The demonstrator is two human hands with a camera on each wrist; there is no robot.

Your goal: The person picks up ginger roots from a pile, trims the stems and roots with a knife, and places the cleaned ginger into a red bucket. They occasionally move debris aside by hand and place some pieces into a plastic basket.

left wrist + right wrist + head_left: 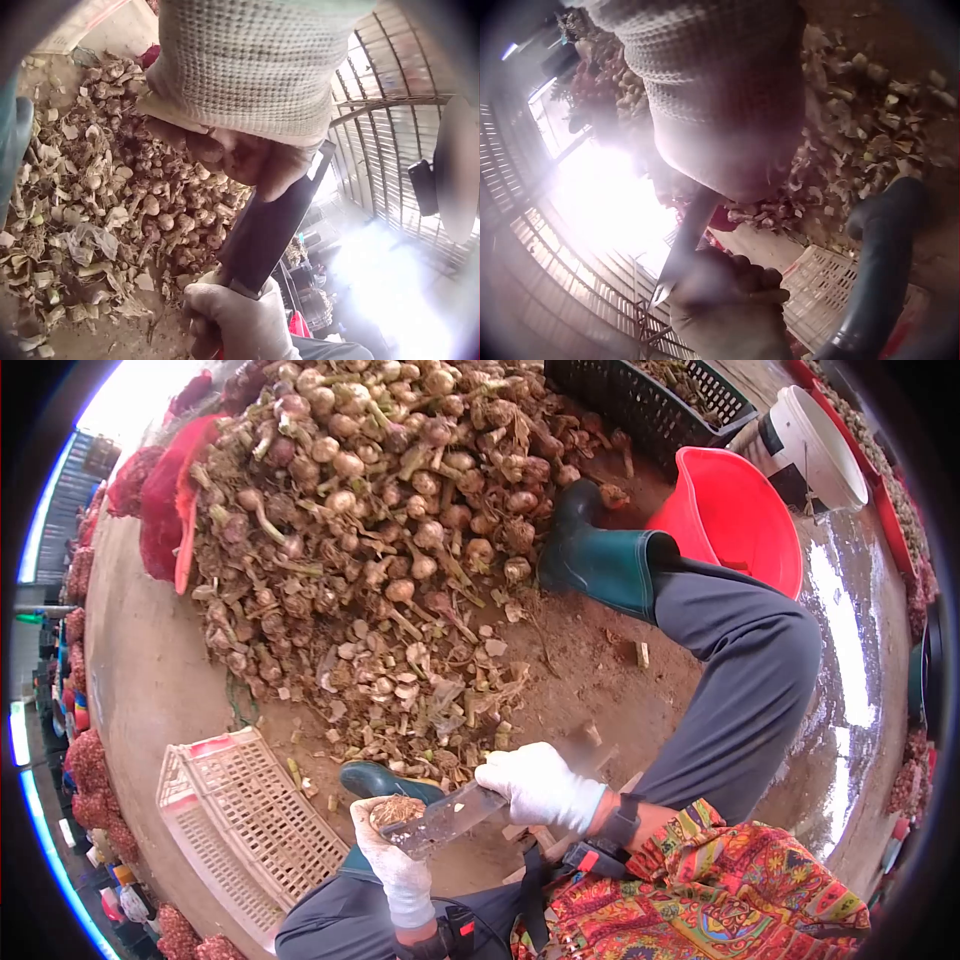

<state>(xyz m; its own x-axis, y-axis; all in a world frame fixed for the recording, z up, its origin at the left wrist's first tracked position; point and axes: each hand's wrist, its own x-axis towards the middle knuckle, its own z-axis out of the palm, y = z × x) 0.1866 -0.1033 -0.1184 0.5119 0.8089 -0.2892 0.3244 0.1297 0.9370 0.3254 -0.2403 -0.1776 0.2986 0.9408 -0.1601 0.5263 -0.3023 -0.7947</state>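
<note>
In the head view my gloved left hand (402,875) grips a garlic bulb (398,810), its roots turned up. My right hand (545,788), in a white knit glove, holds a wide-bladed knife (455,820) by its handle. The blade slants across to the left hand and overlaps the bulb's edge. From the left wrist, the dark blade (266,232) runs between the right hand (244,319) and the left fingertips (277,172). In the right wrist view, the left hand (731,311) lies beside the blade (686,244), and the bulb is hidden.
A large heap of garlic (400,490) lies ahead, with cut stems and scraps (420,700) at its near edge. A cream plastic crate (265,820) lies at the left. Beyond my green boot (610,565) stand a red tub (745,520), a white bucket (825,450) and a black crate (640,410).
</note>
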